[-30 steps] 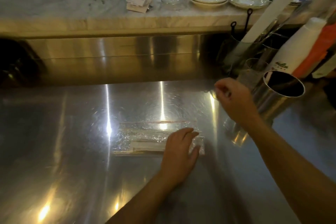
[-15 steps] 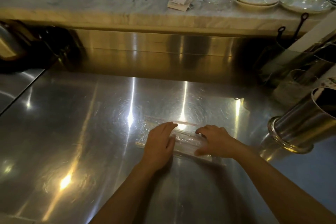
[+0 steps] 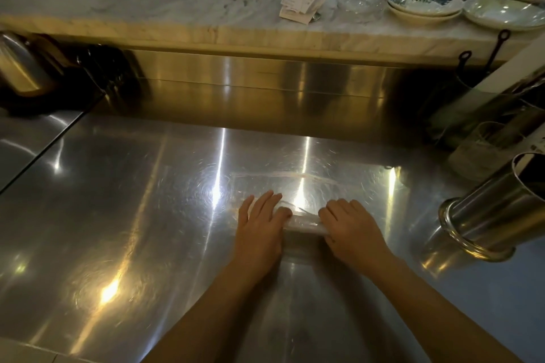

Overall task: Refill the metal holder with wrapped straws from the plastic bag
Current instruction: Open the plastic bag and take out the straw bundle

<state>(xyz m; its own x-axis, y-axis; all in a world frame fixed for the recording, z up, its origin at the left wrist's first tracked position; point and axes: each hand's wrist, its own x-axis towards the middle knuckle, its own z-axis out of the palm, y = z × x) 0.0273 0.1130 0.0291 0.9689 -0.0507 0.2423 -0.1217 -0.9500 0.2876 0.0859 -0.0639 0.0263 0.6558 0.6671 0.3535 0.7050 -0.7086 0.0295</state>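
A: Where are the two hands?

B: Both are low in the middle, on the shiny steel counter [image 3: 124, 215]. The left hand [image 3: 261, 230] lies flat with its fingers stretched out and a little spread. It presses down on the near left part of the plastic bag [image 3: 298, 194].

A: And the other one?

B: The right hand [image 3: 348, 225] is just at 3 o'clock from the left one. Its fingers are curled down over the bag's near edge. I cannot tell if it pinches the bag or only rests on it.

A: Can you see the straws?

B: A little. The wrapped straws [image 3: 303, 222] show as a pale bundle inside the bag, in the gap between the two hands. The rest of the bag is clear and flat and reaches toward 12 o'clock.

A: Where is the metal holder [image 3: 495, 215]?

B: At 3 o'clock from the hands, well apart from them. It looks tilted, with its dark mouth up near the right edge.

A: What else is there?

B: A marble ledge [image 3: 147, 9] runs across at 12 o'clock. Bowls and plates [image 3: 424, 4] sit on it toward 1 o'clock, near some folded paper slips [image 3: 300, 7].
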